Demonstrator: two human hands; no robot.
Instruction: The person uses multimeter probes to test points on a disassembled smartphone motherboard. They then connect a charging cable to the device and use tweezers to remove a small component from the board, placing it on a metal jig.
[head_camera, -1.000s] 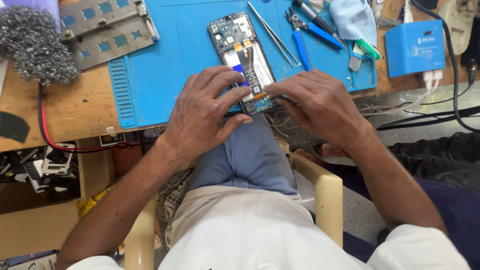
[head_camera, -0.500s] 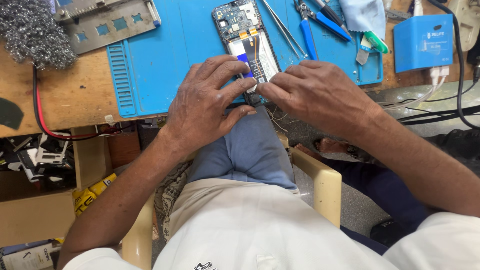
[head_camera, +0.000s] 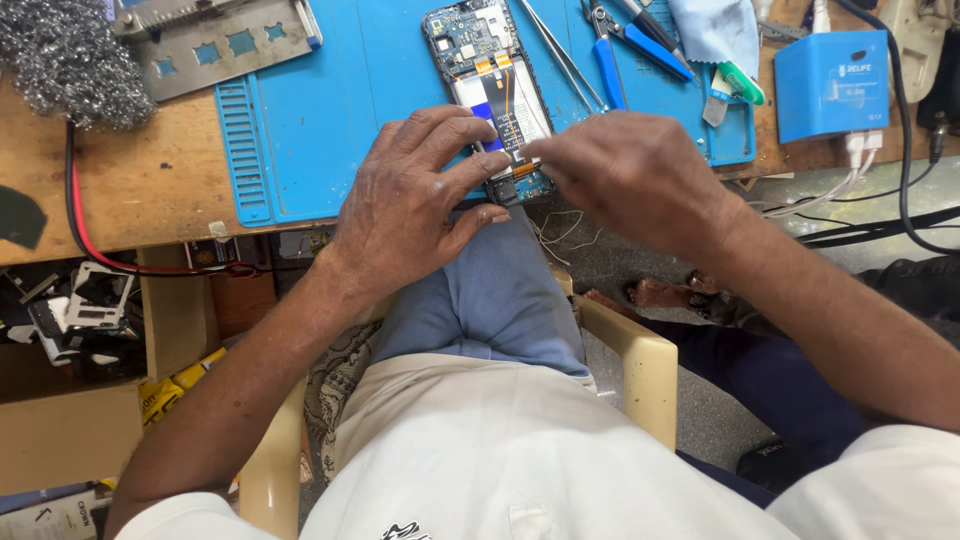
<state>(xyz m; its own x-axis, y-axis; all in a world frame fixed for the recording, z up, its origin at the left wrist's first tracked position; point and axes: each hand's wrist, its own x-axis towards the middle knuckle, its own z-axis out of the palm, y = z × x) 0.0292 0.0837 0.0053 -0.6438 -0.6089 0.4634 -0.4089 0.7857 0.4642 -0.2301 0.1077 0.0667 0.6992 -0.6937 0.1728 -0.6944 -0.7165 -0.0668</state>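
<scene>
Upper left of frame: tangle of steel wool (head_camera: 62, 58) on the wooden bench (head_camera: 130, 200), grey metal stencil plate (head_camera: 215, 40) just right of it, red cable (head_camera: 90, 235) curving down the bench edge. Centre: blue silicone work mat (head_camera: 330, 110). Opened smartphone (head_camera: 492, 95), back cover off, lies on the mat with long axis running up the frame, tilted slightly left at the top; circuit board at its far end, lower end at the mat's near edge. Left hand (head_camera: 420, 205) sits below-left of the phone, fingers curled, clamping its lower left side. Right hand (head_camera: 630, 175) comes in from the right, fingertips pinched at the phone's bottom edge; what they pinch is hidden. Both hands equally close. Tweezers (head_camera: 560, 50), blue-handled pliers (head_camera: 610, 50), blue cloth (head_camera: 715, 30) upper centre-right. Upper right: small blue box-shaped device (head_camera: 832, 82), pale label on its face, white cables trailing below.
</scene>
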